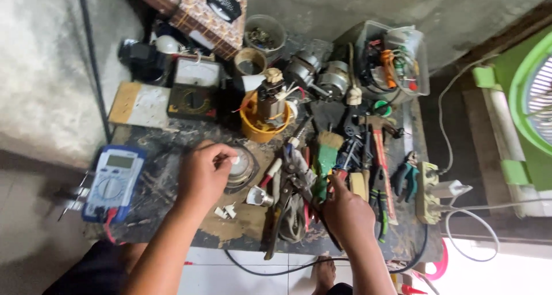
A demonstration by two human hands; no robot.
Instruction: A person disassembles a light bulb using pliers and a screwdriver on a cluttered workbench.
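Note:
My left hand (202, 175) rests on a round metal part (241, 167) in the middle of the workbench (167, 143), its fingertips pinching a small white piece at the part's edge. Two small white bits (226, 211) lie just below that hand. My right hand (345, 210) reaches into a pile of hand tools (299, 191), its fingers closed around a tool by the green-handled brush (326, 157); what it grips is hidden by the hand. A blue multimeter (112, 182) lies at the left edge.
A yellow cup holding a motor part (265, 114), an analog meter (194, 88), jars, motors (313, 74) and a clear plastic box of parts (397, 59) crowd the back. A hammer (380, 151), pliers (406, 177) and a power strip (428, 191) lie at right. A green fan (532, 88) stands beyond.

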